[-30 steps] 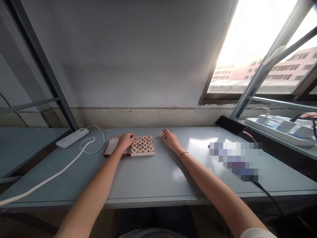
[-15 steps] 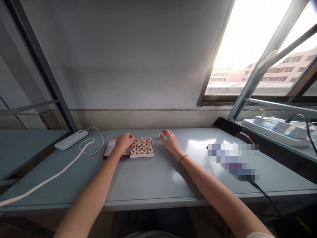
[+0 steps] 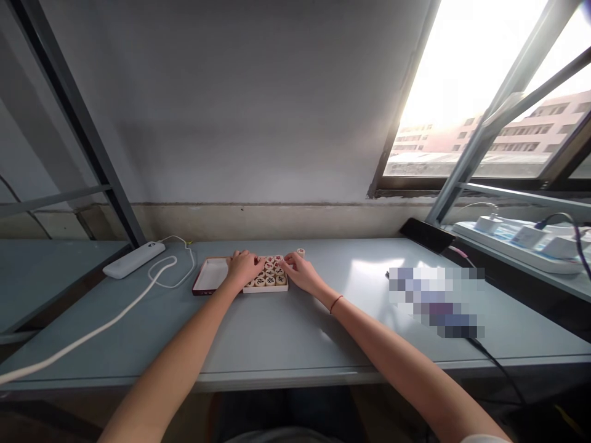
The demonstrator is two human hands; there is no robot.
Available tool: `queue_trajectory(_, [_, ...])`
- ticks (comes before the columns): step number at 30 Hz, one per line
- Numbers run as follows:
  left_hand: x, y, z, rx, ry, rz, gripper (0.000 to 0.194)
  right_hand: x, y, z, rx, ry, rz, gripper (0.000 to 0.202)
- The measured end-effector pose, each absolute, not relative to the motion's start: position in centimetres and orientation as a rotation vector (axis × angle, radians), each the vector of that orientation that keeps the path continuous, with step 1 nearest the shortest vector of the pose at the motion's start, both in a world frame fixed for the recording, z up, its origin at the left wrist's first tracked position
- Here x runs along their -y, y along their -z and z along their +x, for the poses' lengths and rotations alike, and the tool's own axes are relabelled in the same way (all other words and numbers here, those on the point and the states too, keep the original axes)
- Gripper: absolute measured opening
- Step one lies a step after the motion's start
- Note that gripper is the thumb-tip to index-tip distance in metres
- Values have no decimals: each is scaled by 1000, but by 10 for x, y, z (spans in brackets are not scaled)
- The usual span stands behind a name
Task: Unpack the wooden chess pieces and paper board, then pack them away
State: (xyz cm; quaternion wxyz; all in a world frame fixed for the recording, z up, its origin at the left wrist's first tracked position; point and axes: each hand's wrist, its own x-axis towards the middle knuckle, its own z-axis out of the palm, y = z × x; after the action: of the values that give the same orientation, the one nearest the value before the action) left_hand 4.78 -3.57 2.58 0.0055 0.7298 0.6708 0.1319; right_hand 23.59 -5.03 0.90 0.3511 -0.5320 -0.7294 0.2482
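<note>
Both forearms bare, extended forward and converging. Left hand (image 3: 244,268): palm down, fingers (image 3: 244,254) bent. Right hand (image 3: 302,272): turned inward, fingers (image 3: 289,256) curled toward the left. Hands near each other, apart; grip unconfirmed.

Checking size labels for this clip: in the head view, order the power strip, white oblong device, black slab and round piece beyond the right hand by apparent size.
1. Power strip, clearly largest.
2. White oblong device and black slab: too alike to rank.
3. Round piece beyond the right hand, smallest.
</note>
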Motion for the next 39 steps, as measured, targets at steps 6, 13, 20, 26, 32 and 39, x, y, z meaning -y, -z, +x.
queue_trajectory(6, [37,-31,50,-2069,-507,2232,35,49,-6,237,1901,-617,-1362,24])
queue_trajectory(13, [48,-46,55,-1644,-936,2228,33,53,-5,232,1905,-166,-1100,41])
queue_trajectory(20, [54,-44,72,-1298,-1091,1853,38,55,-17,234,1925,-108,-957,27])
queue_trajectory(26, [53,-47,65,-1374,-1183,1765,32,13,-1,297,1748,-31,-1382,15])
queue_trajectory(32, [49,-38,64,-1352,-1166,1778,28,2,16,316,1840,-83,-1626,18])
queue_trajectory(39, [53,-37,69,-1428,-1082,1982,34,14,5,298,1900,-57,-1608,18])
